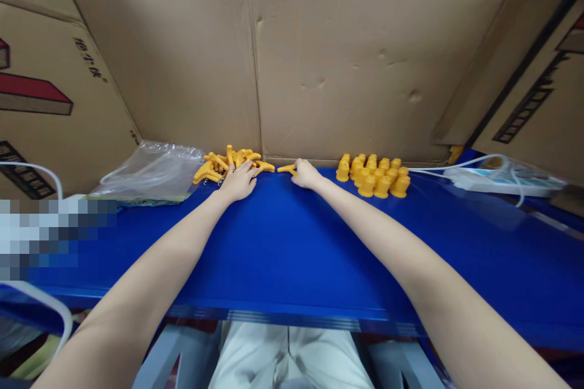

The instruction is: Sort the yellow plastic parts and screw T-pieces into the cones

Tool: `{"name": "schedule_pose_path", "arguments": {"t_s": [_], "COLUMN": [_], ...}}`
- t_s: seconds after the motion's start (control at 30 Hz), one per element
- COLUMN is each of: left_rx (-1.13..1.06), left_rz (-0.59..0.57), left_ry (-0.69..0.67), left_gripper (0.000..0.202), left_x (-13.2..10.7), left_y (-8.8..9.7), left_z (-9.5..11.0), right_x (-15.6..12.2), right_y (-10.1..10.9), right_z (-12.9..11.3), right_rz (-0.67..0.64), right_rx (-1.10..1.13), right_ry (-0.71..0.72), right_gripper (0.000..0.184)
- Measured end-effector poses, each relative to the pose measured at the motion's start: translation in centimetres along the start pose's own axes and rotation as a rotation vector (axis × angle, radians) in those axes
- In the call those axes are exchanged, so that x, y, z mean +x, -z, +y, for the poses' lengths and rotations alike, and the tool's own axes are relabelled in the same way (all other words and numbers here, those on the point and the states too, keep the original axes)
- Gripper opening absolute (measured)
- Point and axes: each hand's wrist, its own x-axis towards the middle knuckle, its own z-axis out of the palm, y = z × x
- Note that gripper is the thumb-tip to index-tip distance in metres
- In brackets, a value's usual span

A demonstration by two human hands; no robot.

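A loose pile of yellow T-shaped plastic parts [218, 165] lies at the far edge of the blue table [292, 255], against the cardboard wall. My left hand [239, 182] rests on the right side of that pile, fingers spread over the parts. My right hand [306, 174] is closed in a pinch on one yellow T-shaped part [286, 168] lying on the table. To its right stands a tidy group of several upright yellow caps [374, 175].
A crumpled clear plastic bag [148, 173] lies left of the pile. A white power strip with cables [497, 181] sits at the far right. Cardboard boxes [337, 54] wall in the back and both sides. My legs show below the table's front edge.
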Motion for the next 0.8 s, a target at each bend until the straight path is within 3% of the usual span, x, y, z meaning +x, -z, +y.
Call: {"name": "schedule_pose_path", "arguments": {"t_s": [0.13, 0.27, 0.53, 0.63, 0.8], "left_rx": [-0.042, -0.076, -0.114, -0.124, -0.109], "left_rz": [0.079, 0.187, 0.305, 0.349, 0.415], "left_ry": [0.002, -0.034, -0.206, -0.195, -0.1], "left_gripper": [0.046, 0.047, 0.056, 0.053, 0.042], "left_x": [-0.1, -0.2, -0.7, -0.6, -0.5], "left_y": [0.0, 0.6, 2.7, 3.1, 3.7], "left_z": [0.1, 0.7, 3.1, 3.9, 5.0], "right_x": [-0.4, -2.2, -5.2, -5.2, -5.0], "right_y": [1.3, 3.1, 4.9, 4.6, 3.9], "right_z": [1.7, 2.0, 0.3, 0.0, 0.3], "right_rz": [-0.144, -0.052, 0.308, 0.355, 0.366], "right_rx": [-0.032, -0.093, -0.25, -0.309, -0.321], "right_ry": [-0.086, -0.076, 0.322, 0.466, 0.583], "right_gripper": [0.034, 0.036, 0.029, 0.032, 0.037]}}
